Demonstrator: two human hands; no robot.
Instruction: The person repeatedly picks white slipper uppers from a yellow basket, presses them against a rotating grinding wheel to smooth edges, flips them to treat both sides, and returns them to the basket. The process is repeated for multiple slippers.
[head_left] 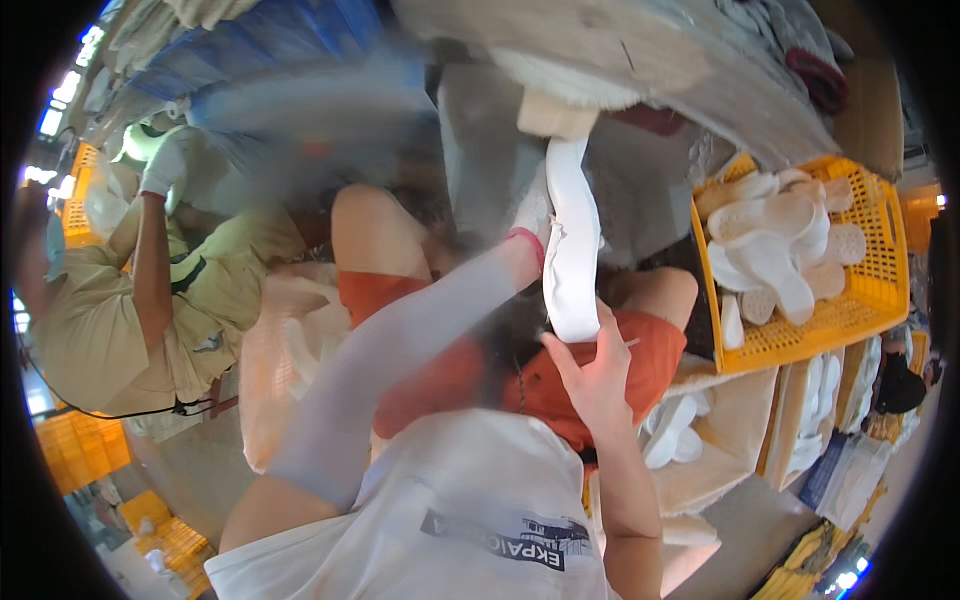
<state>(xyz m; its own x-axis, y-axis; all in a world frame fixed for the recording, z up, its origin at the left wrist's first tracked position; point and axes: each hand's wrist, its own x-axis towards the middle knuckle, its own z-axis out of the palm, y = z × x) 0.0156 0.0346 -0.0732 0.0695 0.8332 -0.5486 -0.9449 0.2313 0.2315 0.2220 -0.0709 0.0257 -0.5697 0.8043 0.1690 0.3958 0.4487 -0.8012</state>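
A long, curved white shoe sole [572, 240] with a beige, heel-like block [556, 116] at its far end stretches away from me. That block is close against a pale, fuzzy edge [580, 92] under a dusty grey machine housing; I cannot tell if they touch. My right hand [598, 372], bare, grips the sole's near end, thumb on the left and fingers partly hidden. My left hand [532, 210] wears a pale glove with a red cuff and presses along the sole's left side. Its fingers are largely hidden behind the sole. A pale sleeve covers my left forearm.
At the right stands a yellow crate [800, 350] holding several white and beige soles. Lined bins [735, 430] with white pieces sit below it. A seated co-worker [130, 290] with a gloved hand works at the left. A pale sack [275, 370] lies between us.
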